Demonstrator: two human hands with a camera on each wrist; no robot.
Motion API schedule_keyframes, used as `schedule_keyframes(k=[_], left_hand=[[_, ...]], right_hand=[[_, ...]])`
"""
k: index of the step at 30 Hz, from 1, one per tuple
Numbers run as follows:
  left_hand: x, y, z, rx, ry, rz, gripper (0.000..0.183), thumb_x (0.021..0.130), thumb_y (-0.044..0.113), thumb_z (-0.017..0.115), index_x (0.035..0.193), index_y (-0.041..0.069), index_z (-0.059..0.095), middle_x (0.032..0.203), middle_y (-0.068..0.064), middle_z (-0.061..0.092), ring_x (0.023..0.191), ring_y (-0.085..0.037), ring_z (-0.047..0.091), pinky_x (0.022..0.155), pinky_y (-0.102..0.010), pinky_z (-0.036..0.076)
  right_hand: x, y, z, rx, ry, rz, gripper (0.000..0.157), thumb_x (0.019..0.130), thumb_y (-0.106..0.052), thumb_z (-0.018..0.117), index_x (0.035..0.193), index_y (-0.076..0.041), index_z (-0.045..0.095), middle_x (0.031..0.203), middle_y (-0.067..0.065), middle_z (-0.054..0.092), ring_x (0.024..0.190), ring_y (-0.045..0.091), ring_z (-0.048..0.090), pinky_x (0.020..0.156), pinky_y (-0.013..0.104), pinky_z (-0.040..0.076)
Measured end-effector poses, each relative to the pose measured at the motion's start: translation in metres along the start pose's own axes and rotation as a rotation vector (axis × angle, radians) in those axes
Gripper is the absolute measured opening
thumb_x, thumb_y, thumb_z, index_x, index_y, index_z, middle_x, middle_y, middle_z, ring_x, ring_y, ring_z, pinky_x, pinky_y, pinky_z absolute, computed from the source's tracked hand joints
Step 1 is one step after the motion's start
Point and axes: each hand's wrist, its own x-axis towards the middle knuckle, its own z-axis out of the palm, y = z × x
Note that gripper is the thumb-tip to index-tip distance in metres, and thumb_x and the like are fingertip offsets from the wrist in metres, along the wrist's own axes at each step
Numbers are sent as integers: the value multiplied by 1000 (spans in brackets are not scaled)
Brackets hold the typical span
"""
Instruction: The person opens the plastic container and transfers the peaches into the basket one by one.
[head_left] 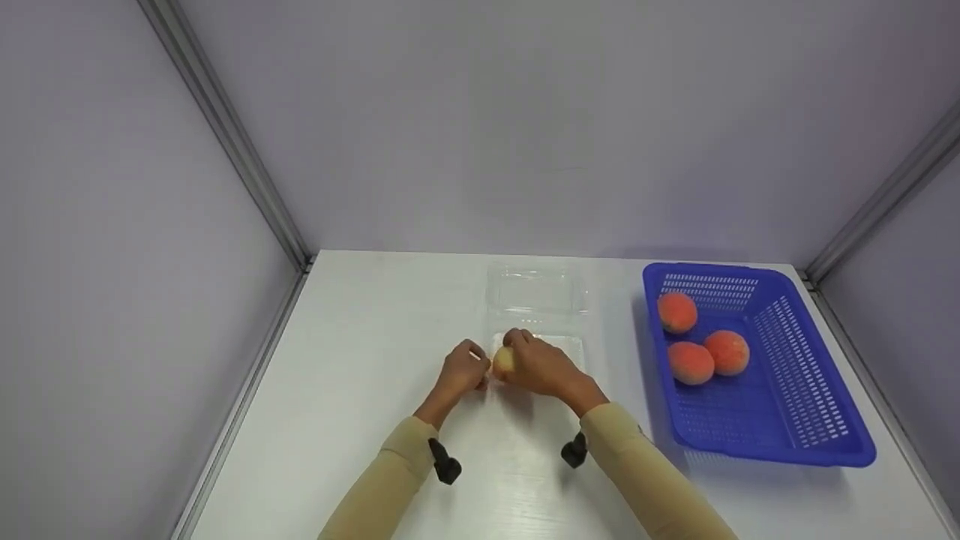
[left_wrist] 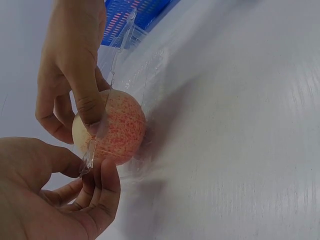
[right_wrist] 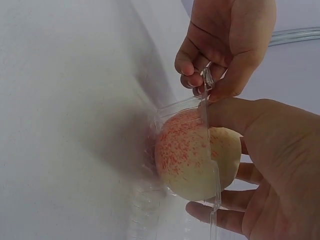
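Observation:
A clear plastic clamshell container (head_left: 576,351) lies on the white table with its lid (head_left: 534,291) folded back, away from me. My right hand (head_left: 546,367) grips a peach (head_left: 503,364) at the container's near left corner. In the right wrist view this peach (right_wrist: 182,155), pale with red speckles, sits partly below the rim, with the fingers curled round its upper part. My left hand (head_left: 462,369) pinches the container's corner between thumb and fingers, just left of the peach. The left wrist view shows the plastic corner (left_wrist: 88,159) between those fingertips.
A blue perforated basket (head_left: 772,442) stands on the right side of the table, holding three peaches (head_left: 726,352). Grey walls with metal corner rails (head_left: 247,157) enclose the table at the back and sides. White tabletop (head_left: 352,322) extends left of the hands.

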Motion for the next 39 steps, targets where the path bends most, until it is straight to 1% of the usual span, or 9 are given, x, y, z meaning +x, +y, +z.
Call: schedule_keyframes(k=[2, 7, 12, 19, 23, 28, 33, 39], left_hand=[[0, 0, 0, -3, -3, 1, 10, 100, 6, 56, 108, 2, 58, 77, -2, 57, 64, -14, 62, 61, -26, 55], [1, -1, 1, -8, 1, -4, 11, 99, 7, 55, 108, 3, 59, 76, -2, 58, 62, -13, 63, 64, -29, 60], [1, -1, 0, -5, 9, 0, 11, 98, 7, 55, 107, 2, 59, 76, -3, 59, 61, -12, 62, 63, -29, 60], [1, -1, 0, 7, 9, -7, 9, 99, 8, 56, 107, 3, 58, 76, -3, 58, 61, -11, 61, 62, -28, 59], [0, 1, 1, 8, 7, -13, 8, 100, 8, 56, 106, 4, 58, 76, -2, 58, 61, -11, 61, 60, -24, 55], [-1, 1, 1, 11, 9, -3, 9, 99, 7, 56, 107, 2, 58, 76, -2, 59, 60, -10, 60, 58, -22, 53], [-2, 2, 0, 2, 12, -1, 12, 99, 7, 57, 109, 1, 59, 77, -3, 58, 62, -10, 60, 59, -22, 53], [-2, 3, 0, 8, 3, -21, 10, 101, 9, 57, 110, 3, 58, 80, -4, 60, 63, -11, 61, 60, -23, 56]], right_hand=[[1, 1, 0, 14, -4, 15, 51, 92, -33, 83, 127, -10, 55, 115, 10, 63, 89, 24, 62, 79, 46, 58], [1, 2, 0, 30, -27, 52, 59, 91, -33, 84, 137, -8, 56, 127, 12, 62, 101, 27, 62, 85, 49, 58], [3, 1, -1, 16, -43, 78, 64, 91, -36, 85, 142, -9, 57, 131, 14, 61, 107, 30, 62, 88, 52, 58], [8, 4, -1, 8, -80, 107, 66, 91, -38, 83, 147, -14, 57, 137, 14, 60, 109, 31, 62, 91, 53, 58], [8, 6, 1, 11, -92, 119, 65, 92, -38, 83, 146, -14, 56, 136, 14, 60, 110, 31, 63, 92, 53, 58], [9, 7, 1, 30, -96, 138, 64, 91, -37, 83, 144, -12, 56, 131, 12, 62, 108, 29, 63, 91, 52, 58], [9, 6, 0, 44, -92, 141, 63, 90, -34, 83, 142, -11, 56, 129, 13, 62, 108, 29, 62, 91, 51, 57], [8, 4, 0, 44, -81, 140, 65, 90, -31, 83, 145, -10, 54, 133, 16, 59, 111, 31, 61, 94, 53, 58]])
